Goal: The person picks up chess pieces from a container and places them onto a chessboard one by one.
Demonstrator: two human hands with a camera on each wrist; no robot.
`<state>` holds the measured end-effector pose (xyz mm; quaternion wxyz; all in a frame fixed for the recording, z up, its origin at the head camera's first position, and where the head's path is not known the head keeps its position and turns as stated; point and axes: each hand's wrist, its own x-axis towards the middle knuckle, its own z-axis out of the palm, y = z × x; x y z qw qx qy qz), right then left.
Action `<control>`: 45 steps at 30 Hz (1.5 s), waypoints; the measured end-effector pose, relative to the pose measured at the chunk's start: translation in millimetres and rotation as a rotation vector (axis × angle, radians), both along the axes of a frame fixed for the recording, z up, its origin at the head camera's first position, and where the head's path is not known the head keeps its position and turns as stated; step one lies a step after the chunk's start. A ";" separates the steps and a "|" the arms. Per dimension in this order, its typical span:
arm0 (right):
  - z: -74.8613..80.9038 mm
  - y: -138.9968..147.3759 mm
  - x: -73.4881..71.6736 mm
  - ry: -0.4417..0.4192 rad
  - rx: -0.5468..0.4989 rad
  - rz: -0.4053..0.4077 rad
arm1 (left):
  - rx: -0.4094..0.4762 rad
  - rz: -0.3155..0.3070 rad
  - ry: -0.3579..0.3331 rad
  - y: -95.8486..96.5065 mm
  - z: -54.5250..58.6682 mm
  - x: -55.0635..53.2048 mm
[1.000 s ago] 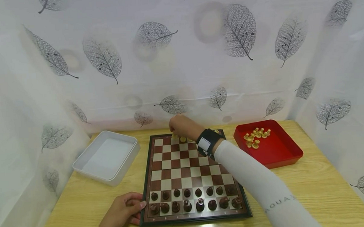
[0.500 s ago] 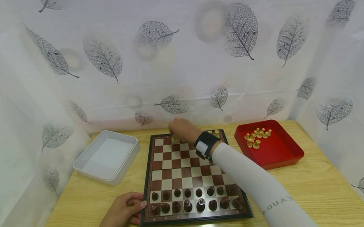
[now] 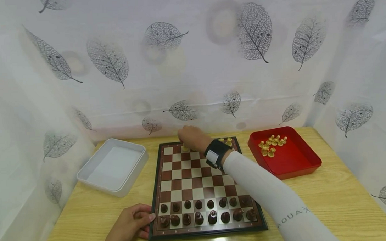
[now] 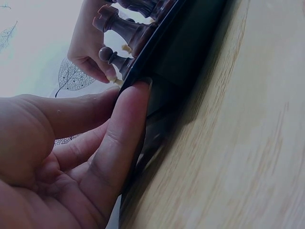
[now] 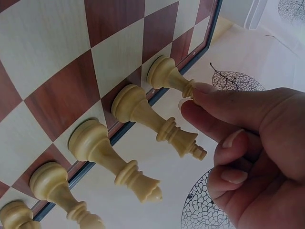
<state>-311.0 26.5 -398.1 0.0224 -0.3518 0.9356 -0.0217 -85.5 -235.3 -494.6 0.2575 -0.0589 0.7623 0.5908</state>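
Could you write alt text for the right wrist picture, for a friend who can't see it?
A right hand pinches the top of a cream chess piece on the edge row of a brown-and-white chessboard. Four more cream pieces line up beside it, the farthest cut off by the frame; behind hangs a leaf-patterned sheet.

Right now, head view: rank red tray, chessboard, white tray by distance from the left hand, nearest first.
1. Chessboard: centre; the left hand grips its left edge near the front corner.
2. White tray: left side, beyond the hand.
3. Red tray: far right.
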 end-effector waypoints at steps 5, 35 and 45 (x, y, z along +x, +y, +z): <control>-1.2 0.8 3.0 0.015 0.005 -0.006 | -0.010 -0.004 -0.002 0.8 -0.4 0.5; 29.5 44.8 11.7 0.117 -0.035 -0.136 | 0.005 -0.021 -0.002 0.0 -0.4 1.1; 30.9 107.7 15.2 0.045 -0.116 -0.242 | 0.005 -0.009 -0.004 1.0 1.7 -0.8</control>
